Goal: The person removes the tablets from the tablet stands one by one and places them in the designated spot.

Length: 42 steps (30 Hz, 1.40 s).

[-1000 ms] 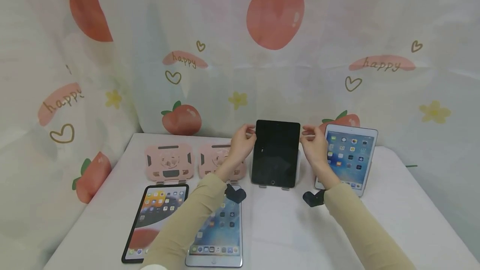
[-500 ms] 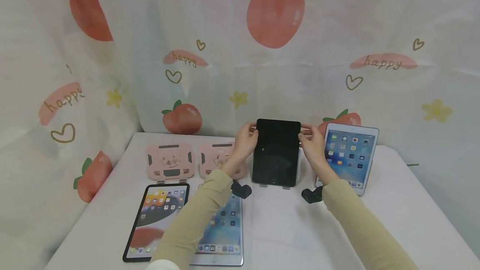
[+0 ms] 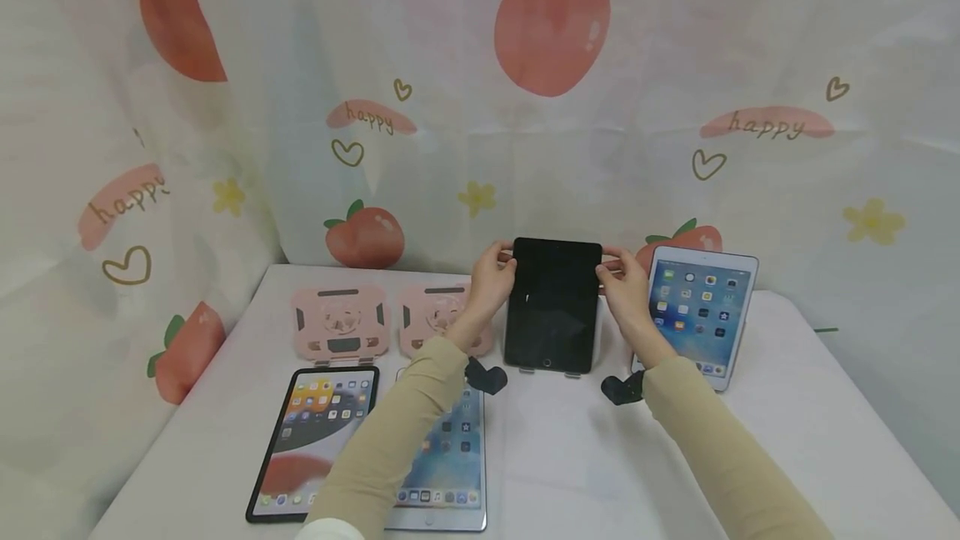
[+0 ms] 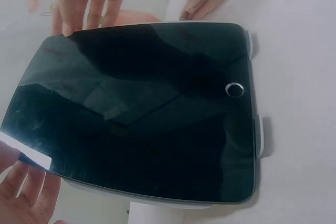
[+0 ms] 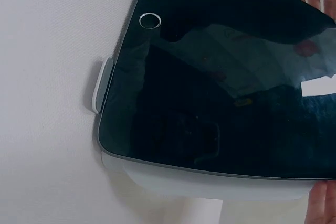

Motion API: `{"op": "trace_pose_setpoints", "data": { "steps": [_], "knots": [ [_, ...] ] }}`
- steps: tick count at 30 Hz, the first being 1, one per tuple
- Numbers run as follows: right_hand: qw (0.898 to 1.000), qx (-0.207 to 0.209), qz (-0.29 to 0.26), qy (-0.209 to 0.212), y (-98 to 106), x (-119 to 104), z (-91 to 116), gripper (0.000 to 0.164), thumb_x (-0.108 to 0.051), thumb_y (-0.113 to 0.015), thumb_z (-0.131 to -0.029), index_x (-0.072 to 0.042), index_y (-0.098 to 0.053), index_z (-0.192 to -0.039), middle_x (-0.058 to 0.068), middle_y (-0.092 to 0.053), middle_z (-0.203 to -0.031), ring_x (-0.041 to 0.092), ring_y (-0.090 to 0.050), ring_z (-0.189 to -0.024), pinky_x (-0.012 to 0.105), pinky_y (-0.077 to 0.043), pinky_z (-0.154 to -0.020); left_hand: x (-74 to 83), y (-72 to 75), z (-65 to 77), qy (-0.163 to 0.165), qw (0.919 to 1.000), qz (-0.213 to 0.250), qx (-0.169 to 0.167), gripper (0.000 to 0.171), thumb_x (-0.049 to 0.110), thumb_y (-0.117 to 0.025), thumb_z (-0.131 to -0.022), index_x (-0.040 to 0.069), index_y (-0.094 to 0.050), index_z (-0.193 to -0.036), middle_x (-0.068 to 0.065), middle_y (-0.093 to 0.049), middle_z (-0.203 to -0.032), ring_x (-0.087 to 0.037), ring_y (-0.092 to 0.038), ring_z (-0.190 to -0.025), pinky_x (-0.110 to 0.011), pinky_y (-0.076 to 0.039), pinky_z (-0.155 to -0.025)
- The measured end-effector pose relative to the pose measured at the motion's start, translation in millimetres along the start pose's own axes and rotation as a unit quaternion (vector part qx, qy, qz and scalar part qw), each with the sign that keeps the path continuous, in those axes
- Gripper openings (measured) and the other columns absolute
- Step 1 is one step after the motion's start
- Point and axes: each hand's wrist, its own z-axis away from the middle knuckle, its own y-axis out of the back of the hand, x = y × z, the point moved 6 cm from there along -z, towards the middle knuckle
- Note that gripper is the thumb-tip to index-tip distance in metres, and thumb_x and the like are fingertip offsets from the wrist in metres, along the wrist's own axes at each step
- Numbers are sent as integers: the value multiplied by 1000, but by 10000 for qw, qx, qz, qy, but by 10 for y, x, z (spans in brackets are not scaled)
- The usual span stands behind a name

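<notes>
Having drawn in over the past second, my left hand [image 3: 489, 286] and right hand [image 3: 625, 286] pinch the upper sides of a black-faced, round-cornered rectangular tablet [image 3: 553, 307], which stands where it stood. Each thumb lies at the front edge with fingers reaching behind, parted by little more than the tablet's edge. The tablet is squarely between my hands, rightward of my left fingers and leftward of my right ones; neither hand is plainly nearer. It rests toward the back of the white cloth-covered table [image 3: 555, 457], on a pale, smooth stand [image 5: 220, 184] whose small clips [image 5: 101, 87] sit at its lower edge. Its long axis runs upward, leaning away from me, the silver-ringed round home button [image 4: 235, 89] at its foot.
</notes>
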Motion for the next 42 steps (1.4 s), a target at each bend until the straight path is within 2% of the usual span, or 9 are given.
{"op": "trace_pose_setpoints", "data": {
  "steps": [4, 8, 15, 21, 27, 35, 42],
  "knots": [
    [10000, -6, -39, 4, 4, -7, 14, 33, -6, -51, -97, -5, -54, -130, 9, -57, -98, 0, -52, -72, 11, -50, -62, -13, 16, -5, 32, 9999, 125, -64, 27, 7, -54, -95, 8, -62, -121, -15, -66, -107, -27, -65, -95, -29, -53, -74],
    [10000, -55, -23, 15, 7, -13, 22, 34, -8, -51, -98, -7, -53, -131, 14, -58, -103, -1, -52, -74, 11, -50, -64, -20, 28, 2, 25, 9997, 203, -166, 27, 8, -54, -96, 9, -61, -122, -15, -65, -108, -28, -65, -96, -31, -54, -73],
    [9998, -159, 13, 118, 30, -38, 27, 34, -9, -51, -98, -7, -52, -132, 15, -58, -105, -3, -53, -73, 14, -53, -67, -9, 47, 9, 60, 9991, 397, -163, 28, 8, -55, -95, 9, -62, -122, -15, -65, -108, -27, -66, -93, -29, -56, -70],
    [9997, -214, -15, 150, 78, -63, 55, 35, -10, -52, -98, -6, -51, -133, 11, -57, -102, -5, -55, -73, 12, -53, -67, 16, 49, 30, 104, 9975, 616, -331, 27, 9, -55, -96, 10, -62, -122, -15, -63, -109, -25, -65, -89, -29, -57, -70],
    [9992, -221, -249, 237, 87, -78, 60, 35, -9, -54, -97, -4, -52, -131, -1, -55, -92, -6, -56, -72, 14, -53, -66, 34, 67, 36, 90, 9971, 663, -376, 26, 7, -56, -96, 9, -62, -121, -17, -63, -108, -25, -64, -87, -30, -57, -69],
    [9988, -299, -360, 146, 87, -56, 67, 37, -8, -53, -97, -4, -50, -134, 10, -56, -103, -4, -55, -73, 14, -53, -66, 63, 95, 73, -34, 9968, 694, -385, 25, 7, -56, -95, 8, -62, -120, -17, -63, -106, -22, -63, -83, -28, -57, -68],
    [9982, -252, -520, 181, 116, -72, 101, 36, -6, -53, -97, -2, -50, -132, 1, -54, -95, -4, -56, -73, 14, -54, -67, 81, 95, 97, -95, 9967, 684, -423, 25, 8, -56, -95, 9, -62, -120, -16, -63, -106, -23, -62, -84, -28, -56, -68]
  ]
}}
